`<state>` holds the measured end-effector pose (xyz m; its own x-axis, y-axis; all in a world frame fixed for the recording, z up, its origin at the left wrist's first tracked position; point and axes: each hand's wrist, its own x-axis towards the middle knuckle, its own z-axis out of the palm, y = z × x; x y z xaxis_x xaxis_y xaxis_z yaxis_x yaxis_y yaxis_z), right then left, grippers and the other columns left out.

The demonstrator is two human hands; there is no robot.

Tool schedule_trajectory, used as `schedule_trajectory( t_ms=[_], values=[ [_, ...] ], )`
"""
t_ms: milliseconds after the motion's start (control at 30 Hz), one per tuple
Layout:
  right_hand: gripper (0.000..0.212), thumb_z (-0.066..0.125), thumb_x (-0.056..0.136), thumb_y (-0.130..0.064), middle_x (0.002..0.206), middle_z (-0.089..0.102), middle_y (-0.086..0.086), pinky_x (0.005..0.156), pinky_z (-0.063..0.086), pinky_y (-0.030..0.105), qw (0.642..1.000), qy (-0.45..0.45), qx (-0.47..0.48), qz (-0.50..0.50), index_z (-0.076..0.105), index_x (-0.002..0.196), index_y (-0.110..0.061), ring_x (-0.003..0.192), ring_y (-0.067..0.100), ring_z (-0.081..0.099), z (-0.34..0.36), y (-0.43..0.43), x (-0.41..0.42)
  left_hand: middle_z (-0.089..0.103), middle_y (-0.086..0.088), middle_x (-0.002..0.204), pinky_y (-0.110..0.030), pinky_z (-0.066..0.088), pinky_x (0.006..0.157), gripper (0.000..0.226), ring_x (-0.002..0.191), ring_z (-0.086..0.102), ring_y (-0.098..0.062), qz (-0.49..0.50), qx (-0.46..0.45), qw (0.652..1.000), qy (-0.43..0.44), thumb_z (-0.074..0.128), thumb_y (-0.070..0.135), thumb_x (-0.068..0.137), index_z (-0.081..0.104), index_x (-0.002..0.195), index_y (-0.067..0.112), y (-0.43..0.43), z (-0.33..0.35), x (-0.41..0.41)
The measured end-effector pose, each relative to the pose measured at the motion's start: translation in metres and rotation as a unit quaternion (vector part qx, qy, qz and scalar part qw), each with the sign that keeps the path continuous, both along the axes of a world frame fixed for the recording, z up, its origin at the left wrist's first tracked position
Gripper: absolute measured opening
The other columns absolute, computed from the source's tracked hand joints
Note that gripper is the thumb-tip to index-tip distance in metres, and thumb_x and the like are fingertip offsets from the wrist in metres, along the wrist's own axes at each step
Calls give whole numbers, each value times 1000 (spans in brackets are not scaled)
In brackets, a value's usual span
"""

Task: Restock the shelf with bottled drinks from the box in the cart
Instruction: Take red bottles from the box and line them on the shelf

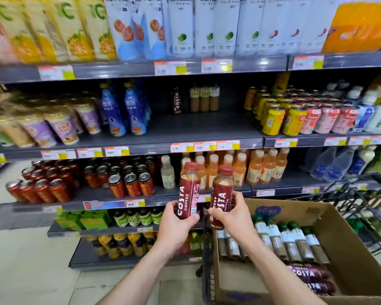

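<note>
My left hand (176, 221) grips a red Costa coffee bottle (188, 190) upright by its lower half. My right hand (231, 214) grips a second red Costa coffee bottle (222, 190) beside it. Both bottles are raised in front of the shelves. The cardboard box (339, 234) sits in the cart at the lower right and holds upright green-capped bottles (288, 236) and lying Costa bottles (310, 276). On the middle shelf (196, 128) one Costa bottle (177, 100) stands at the back next to three brown drink bottles (204, 97), with bare shelf in front.
Blue bottles (123, 108) flank the gap on the left, yellow cans (273, 115) on the right. The lower shelf holds red cans (130, 179) and orange bottles (262, 164). The black wire cart (361, 194) stands at the right. Tiled floor (31, 260) lies at the lower left.
</note>
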<state>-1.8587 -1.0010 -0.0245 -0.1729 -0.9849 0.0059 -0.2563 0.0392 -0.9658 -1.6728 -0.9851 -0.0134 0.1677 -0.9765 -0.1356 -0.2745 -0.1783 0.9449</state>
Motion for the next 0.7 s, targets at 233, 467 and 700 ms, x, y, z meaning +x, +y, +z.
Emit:
schedule_trajectory(
  t_ms=[233,467,700],
  values=[
    [67,89,67,-36,100,72,-10,79,60,36,1000,6,-9,20,46,119,-34,84,1,71,9,-26,36,68,13,101,-20,50,74,60,89,65,1,18,-19,999,-31,86,35,70,48,116,31,-17,7,39],
    [66,87,70,-40,107,68,-10,82,57,32,999,40,-37,0,44,120,-37,93,3,67,24,-68,81,66,15,101,-15,44,69,55,87,62,5,8,-55,997,-59,85,34,72,46,112,35,-61,21,88],
    [64,89,69,-30,99,66,-13,70,48,17,995,39,-78,-44,47,118,-31,83,-10,63,56,-116,127,61,17,96,-13,38,64,53,82,56,10,-9,-114,987,-115,80,49,62,47,102,39,-110,48,144]
  ],
)
